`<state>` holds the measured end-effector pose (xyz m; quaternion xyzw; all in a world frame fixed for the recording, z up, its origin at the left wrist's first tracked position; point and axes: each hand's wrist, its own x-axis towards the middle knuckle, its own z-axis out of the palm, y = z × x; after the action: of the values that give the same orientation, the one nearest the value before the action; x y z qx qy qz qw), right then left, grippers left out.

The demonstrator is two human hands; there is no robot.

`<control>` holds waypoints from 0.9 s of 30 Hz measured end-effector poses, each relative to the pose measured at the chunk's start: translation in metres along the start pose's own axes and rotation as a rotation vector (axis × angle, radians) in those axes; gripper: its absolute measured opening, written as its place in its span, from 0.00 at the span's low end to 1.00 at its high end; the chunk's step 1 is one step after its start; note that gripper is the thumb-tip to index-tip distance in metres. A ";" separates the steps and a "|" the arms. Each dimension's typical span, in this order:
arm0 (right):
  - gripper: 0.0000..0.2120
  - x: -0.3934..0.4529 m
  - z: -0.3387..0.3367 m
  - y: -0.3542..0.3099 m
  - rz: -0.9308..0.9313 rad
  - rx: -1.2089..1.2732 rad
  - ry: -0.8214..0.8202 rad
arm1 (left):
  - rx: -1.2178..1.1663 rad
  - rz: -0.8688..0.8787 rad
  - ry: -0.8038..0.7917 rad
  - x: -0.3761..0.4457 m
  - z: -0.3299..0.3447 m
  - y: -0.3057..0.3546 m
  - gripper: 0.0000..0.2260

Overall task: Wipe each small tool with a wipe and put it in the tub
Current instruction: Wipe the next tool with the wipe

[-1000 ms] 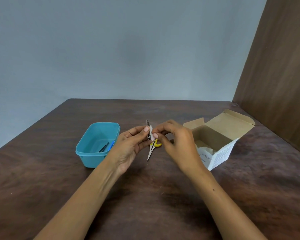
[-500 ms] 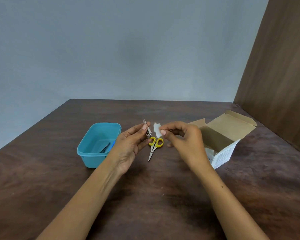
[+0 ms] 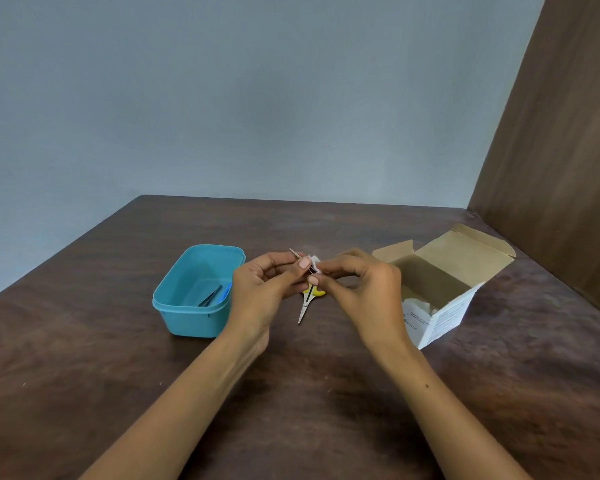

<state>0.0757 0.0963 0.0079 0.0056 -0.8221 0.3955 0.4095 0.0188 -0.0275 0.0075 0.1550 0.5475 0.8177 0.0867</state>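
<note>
While the left hand is pinching a slim metal tool upright between thumb and forefinger, the right hand is pressing a small white wipe against its shaft, fingers closed on the wipe.

Step in hand, by judgement: wiping of one tool, mid-stroke; tool type too small to tell, possibly a nail clipper or file.

Item, tub: teal plastic, sitting on the counter just beside the left hand, on its outer side. It is holding dark tweezers and a blue item, partly hidden, so part of the task looks done.

Item, scissors: yellow-handled, lying flat on the counter beneath the two hands, handles mostly hidden by the fingers, blades pointing toward the wearer. They are not yet in the tub.

Item, cardboard box: open, flaps up, standing beside the right hand on its outer side, white packets showing inside.

Next move, by judgement: finishing the stroke along the shaft, then the left hand is carrying the tool across to the tub and loosening its pinch over the opening; scissors are waiting after that, likely needing a pick-up from flat.
</note>
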 end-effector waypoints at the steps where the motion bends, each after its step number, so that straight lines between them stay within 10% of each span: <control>1: 0.06 0.001 -0.002 0.000 0.039 0.040 -0.001 | 0.013 0.010 -0.003 0.000 0.000 -0.001 0.02; 10: 0.02 0.005 -0.009 -0.006 0.467 0.615 -0.068 | 0.026 -0.031 0.000 0.000 0.001 -0.002 0.06; 18: 0.10 0.009 -0.009 0.006 -0.256 -0.178 -0.146 | -0.098 -0.167 -0.004 0.003 -0.004 0.000 0.08; 27: 0.05 0.013 -0.016 0.010 -0.149 -0.125 -0.196 | -0.173 -0.234 0.023 0.003 -0.001 0.000 0.04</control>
<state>0.0747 0.1171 0.0158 0.0794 -0.8785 0.3097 0.3551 0.0161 -0.0276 0.0081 0.0727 0.4903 0.8478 0.1885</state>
